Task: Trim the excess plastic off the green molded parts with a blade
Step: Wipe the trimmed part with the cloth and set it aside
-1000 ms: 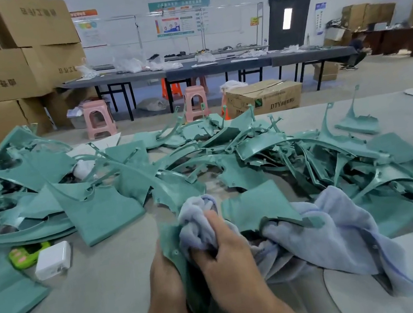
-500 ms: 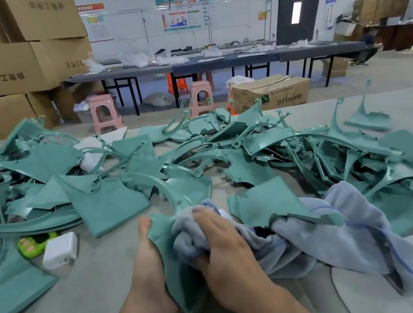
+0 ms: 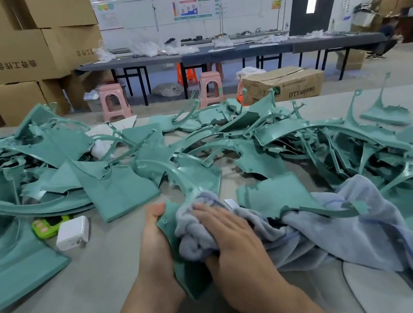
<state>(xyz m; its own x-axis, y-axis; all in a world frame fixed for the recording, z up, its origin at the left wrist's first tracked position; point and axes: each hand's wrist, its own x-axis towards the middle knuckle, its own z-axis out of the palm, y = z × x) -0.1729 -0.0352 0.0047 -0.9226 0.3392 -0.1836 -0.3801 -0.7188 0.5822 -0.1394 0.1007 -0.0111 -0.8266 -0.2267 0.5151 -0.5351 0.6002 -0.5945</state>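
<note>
Looks far from done: across the grey desk (image 3: pixel 106 284), a sprawling heap of teal-green molded plastic parts (image 3: pixel 293 141), trimmed or untrimmed impossible to tell, no blade in sight. Draped at the near edge, a crumpled pale blue-grey cloth (image 3: pixel 363 225). Grips one curved green panel (image 3: pixel 191 277) edgewise in the left hand (image 3: pixel 155 250); clasps a wad of cloth against it with the right hand (image 3: pixel 231 240), thumb tucked beneath.
</note>
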